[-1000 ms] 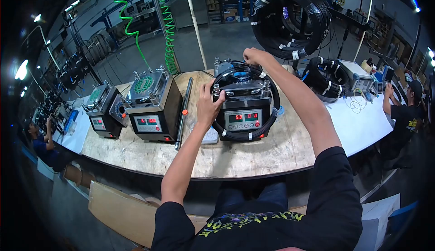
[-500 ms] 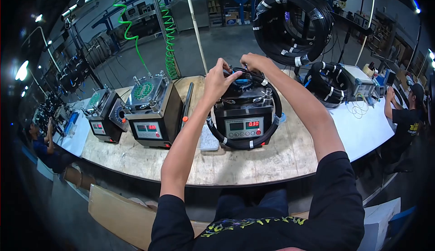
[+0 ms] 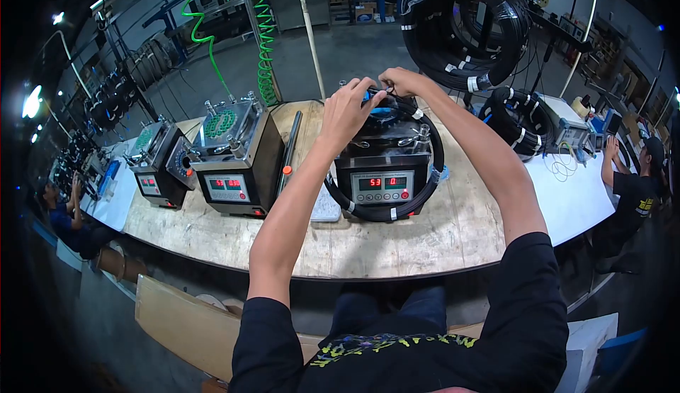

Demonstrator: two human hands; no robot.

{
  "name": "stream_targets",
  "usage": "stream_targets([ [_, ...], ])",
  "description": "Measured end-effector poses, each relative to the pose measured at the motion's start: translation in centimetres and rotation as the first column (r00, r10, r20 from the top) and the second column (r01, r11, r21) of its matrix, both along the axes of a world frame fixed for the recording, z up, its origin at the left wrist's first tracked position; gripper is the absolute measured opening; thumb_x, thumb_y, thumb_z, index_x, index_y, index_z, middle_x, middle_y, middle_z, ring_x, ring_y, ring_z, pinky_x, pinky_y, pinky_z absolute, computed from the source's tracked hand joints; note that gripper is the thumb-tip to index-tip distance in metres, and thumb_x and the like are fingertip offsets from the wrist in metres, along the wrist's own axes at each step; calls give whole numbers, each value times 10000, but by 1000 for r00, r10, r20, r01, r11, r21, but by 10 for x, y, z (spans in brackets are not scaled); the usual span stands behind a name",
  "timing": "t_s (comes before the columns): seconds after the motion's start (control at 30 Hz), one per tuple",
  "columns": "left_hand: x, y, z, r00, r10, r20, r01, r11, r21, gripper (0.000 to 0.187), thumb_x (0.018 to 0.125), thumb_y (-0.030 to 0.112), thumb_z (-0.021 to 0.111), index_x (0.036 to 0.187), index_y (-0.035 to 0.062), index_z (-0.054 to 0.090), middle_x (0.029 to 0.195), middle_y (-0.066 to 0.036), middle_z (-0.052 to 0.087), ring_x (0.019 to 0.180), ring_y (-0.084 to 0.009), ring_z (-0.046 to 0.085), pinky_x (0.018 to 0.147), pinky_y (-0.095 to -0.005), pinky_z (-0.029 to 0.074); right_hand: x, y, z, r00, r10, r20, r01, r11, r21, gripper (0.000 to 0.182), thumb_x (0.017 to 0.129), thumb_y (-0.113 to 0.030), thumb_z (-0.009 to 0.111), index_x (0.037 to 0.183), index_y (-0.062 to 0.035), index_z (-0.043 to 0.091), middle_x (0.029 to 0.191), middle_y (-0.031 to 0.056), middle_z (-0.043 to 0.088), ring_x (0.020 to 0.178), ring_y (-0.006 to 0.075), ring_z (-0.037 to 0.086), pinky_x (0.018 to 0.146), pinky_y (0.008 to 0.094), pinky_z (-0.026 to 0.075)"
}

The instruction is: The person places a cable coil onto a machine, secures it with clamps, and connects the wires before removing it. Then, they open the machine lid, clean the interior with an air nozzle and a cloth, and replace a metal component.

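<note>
A coil of black cable (image 3: 433,153) with white tape bands hangs around the front of a polishing machine (image 3: 344,158). Behind its front panel, the top carries a blue round part (image 3: 383,116), partly covered by my hands. My left hand (image 3: 348,111) is closed over the left of the machine top, thumb and fingers pinched at the cable. Close beside it, my right hand (image 3: 405,82) pinches the cable's upper end. The fingertips nearly meet, and the small piece between them is hard to make out. The machine's display (image 3: 382,182) glows red.
Two similar machines stand left, the nearer one (image 3: 237,159) with a green disc on top. A dark rod (image 3: 290,145) lies between machines. Cable coils (image 3: 520,124) and a white instrument (image 3: 564,125) sit right. Green air hoses hang behind. Co-workers (image 3: 637,180) sit at both sides.
My view has tilted slightly, so the bench appears higher. My hands have drawn closer together over the machine top, and the left has turned its back upward. The display digits differ.
</note>
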State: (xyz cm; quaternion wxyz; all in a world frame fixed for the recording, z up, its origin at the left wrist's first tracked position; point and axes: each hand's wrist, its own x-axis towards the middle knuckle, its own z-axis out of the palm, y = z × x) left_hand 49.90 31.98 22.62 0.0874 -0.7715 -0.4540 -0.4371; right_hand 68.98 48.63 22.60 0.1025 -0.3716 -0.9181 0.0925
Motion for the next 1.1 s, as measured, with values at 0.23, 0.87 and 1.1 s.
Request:
stream_targets([
  [0.23,1,0,0,1000,23,4,-23,1000,-16,357,972,422,680,1159,119,649,934,-152,712,853,-394,689,686,-482,512,1,2,1,999,44,-4,-43,999,16,154,775,-64,699,841,8,579,740,201,623,709,355,587,620,431,439],
  [0.87,-11,8,-13,929,-159,333,191,979,-67,268,1005,218,601,1156,26,711,924,-161,705,744,-232,674,734,-331,539,-8,-117,-6,714,-95,-694,326,922,210,152,932,-59,593,1078,-19,592,927,215,703,932,460,659,802,520,508],
  [1.1,-38,47,-30,917,-133,377,241,936,-257,320,934,47,620,1244,43,700,972,-124,730,887,-232,717,833,-356,552,-4,-139,-16,684,0,-729,379,855,355,189,892,16,512,940,-16,692,923,180,714,947,390,676,840,463,524],
])
